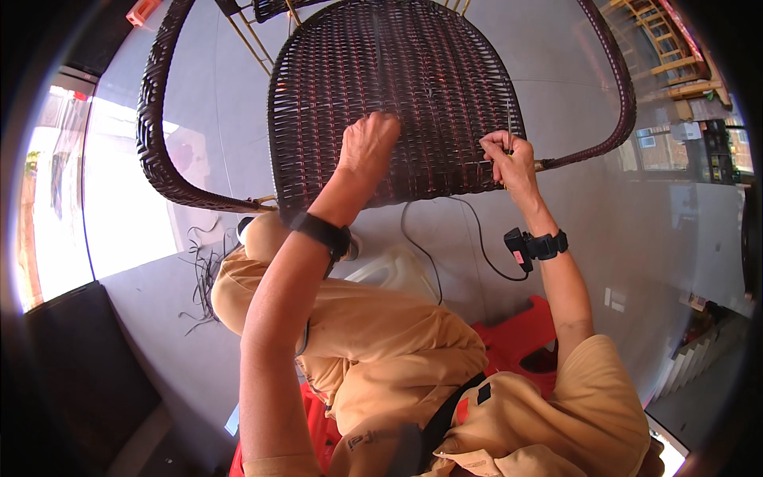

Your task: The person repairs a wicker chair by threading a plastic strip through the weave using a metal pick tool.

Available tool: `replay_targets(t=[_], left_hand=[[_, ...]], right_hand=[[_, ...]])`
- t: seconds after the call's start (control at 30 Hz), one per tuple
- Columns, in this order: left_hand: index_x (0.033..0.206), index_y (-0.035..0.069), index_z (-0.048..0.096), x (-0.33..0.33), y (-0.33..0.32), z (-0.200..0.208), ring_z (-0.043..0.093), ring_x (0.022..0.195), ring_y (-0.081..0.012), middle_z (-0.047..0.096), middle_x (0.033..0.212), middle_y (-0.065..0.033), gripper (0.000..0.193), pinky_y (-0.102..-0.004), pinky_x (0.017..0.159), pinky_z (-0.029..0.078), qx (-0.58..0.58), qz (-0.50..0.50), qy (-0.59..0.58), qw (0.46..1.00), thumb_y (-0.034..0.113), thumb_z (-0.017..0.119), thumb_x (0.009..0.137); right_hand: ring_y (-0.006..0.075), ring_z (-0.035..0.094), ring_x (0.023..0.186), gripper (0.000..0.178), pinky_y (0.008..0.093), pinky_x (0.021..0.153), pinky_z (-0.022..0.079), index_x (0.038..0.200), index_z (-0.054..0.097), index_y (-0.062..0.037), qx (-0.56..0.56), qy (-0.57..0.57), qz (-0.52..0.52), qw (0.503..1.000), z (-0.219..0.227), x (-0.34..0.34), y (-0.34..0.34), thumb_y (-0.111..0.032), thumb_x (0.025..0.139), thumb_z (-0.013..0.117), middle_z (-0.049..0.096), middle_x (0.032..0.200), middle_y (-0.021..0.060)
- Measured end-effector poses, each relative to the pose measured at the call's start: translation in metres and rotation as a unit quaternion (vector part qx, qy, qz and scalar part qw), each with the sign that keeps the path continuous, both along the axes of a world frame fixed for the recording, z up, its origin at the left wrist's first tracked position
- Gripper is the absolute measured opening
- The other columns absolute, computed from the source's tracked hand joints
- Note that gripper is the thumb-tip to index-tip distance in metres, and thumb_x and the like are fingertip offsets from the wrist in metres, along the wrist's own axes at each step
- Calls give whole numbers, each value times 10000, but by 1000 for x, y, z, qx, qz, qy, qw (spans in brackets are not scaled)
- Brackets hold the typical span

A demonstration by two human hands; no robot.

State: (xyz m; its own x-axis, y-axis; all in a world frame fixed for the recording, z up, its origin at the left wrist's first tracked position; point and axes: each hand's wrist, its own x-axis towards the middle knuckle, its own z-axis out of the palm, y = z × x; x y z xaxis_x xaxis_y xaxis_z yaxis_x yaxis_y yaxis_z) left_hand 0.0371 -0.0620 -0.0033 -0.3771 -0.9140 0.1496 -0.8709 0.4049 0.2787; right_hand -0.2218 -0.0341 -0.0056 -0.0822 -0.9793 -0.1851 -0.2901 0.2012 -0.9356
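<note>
A dark brown woven wicker chair [326,71] stands in front of me, its seat facing up and a looped arm on each side. My left hand [369,147] is closed over the middle of the seat's near half; whatever its fingers hold is hidden. At the seat's right edge, my right hand [513,163] pinches a thin, rod-like tool [509,115] whose slim shaft points away from me. A small yellow-green part shows between those fingers. Both wrists wear black straps, and a small black box [518,250] sits on the right one.
Loose dark strands [208,274] lie on the grey floor at left. A thin dark cord [481,238] loops below the seat's near edge. A red plastic stool [517,338] is under me. Wooden frames [660,40] stand at far right, and a dark panel [87,358] at lower left.
</note>
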Motion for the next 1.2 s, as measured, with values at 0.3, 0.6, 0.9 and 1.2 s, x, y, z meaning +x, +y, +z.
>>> replay_targets(t=[0.3,0.6,0.9,1.2], left_hand=[[880,9,560,3,-1,-6,651,824,-380,635,917,-180,143,-455,706,536,29,61,48,997,-48,565,748],[844,-18,570,11,-6,-12,639,738,-376,644,785,-198,83,-426,647,503,60,128,248,958,57,604,831],[901,-40,618,25,-13,-12,607,574,-122,646,685,-100,160,-261,574,494,165,161,415,880,116,583,893],[1085,-16,639,32,-24,2,593,785,-77,663,907,-36,253,-224,706,505,132,196,659,714,181,623,928]], right_hand=[[37,439,394,179,188,343,310,873,652,-2,45,-6,30,999,12,-2,-13,-180,862,667,583,658,33],[42,453,413,239,188,352,330,949,649,21,-7,-88,114,990,50,81,-103,-204,870,663,649,771,92],[77,527,487,174,204,403,400,901,668,-33,59,-238,-34,969,4,151,-167,-146,786,735,680,751,74],[59,486,487,182,195,412,365,879,673,-55,67,-259,23,963,36,150,-101,-182,760,730,593,637,19]])
